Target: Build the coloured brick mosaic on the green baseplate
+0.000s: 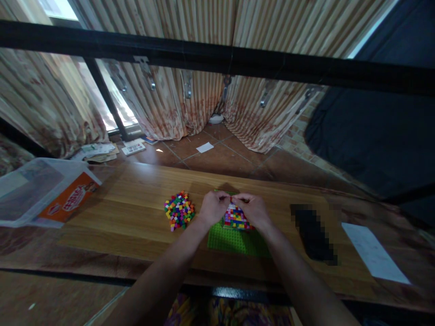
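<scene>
Brick build (235, 218) on bench (129, 213): sits between both hands, over a wood-grained top; looks well backed for downward pressure.
Green baseplate (217, 242): lies on the bench beneath the build, studded; probably thin, light and a little springy; best taken by two opposite edges and kept level.
Left hand (214, 207): narrow grip, fingertips drawn together at the far tip of the build; cannot tell whether closed on anything.
Right hand (254, 210): narrow grip too, meeting the left at the same tip and covering part of the build; cannot tell the exact hold.
Loose brick pile (179, 210): lies left of the baseplate in mixed colours; likely hard, smooth, nearly weightless, quick to skid; best picked singly by opposite sides.
Tapering body: narrows from broad near edge to far tip; likely light and stiff, yet apt to split at the seams; safest held low at the broad part.
Red piece (231, 198): shows between the fingertips; too small to tell if seated or held; suits a light pinch on flat sides.
</scene>
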The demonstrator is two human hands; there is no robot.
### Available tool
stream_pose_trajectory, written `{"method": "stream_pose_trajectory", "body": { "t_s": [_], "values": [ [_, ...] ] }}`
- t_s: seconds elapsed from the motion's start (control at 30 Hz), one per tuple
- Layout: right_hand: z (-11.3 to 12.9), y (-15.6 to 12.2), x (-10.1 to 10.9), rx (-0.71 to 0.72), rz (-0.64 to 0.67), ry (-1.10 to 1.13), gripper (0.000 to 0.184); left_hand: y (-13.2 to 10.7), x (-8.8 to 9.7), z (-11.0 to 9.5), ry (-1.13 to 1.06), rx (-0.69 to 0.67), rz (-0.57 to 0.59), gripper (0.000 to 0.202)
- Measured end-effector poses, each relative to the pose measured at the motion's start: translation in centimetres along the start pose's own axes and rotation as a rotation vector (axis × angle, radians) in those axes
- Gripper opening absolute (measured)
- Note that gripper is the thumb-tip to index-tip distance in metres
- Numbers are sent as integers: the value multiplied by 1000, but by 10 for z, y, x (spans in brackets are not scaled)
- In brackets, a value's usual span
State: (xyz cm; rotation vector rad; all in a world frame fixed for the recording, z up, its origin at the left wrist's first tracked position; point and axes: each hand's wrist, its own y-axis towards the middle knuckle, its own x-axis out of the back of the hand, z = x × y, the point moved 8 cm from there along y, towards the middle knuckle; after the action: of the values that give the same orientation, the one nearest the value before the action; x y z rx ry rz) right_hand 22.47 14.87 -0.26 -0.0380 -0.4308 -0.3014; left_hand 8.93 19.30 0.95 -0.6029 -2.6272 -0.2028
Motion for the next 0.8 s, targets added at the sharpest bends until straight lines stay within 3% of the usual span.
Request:
{"method": "stream_pose_trajectory", "body": {
  "t_s": [0.33, 0.8],
  "values": [
    [3, -1, -1, -32, 26, -53, 24, -3, 2, -5, 19, 11, -16, 27],
    [17, -8, -1, 97, -49, -126, 23, -11, 2, -13, 209, -189, -43, 29]
  ]
}}
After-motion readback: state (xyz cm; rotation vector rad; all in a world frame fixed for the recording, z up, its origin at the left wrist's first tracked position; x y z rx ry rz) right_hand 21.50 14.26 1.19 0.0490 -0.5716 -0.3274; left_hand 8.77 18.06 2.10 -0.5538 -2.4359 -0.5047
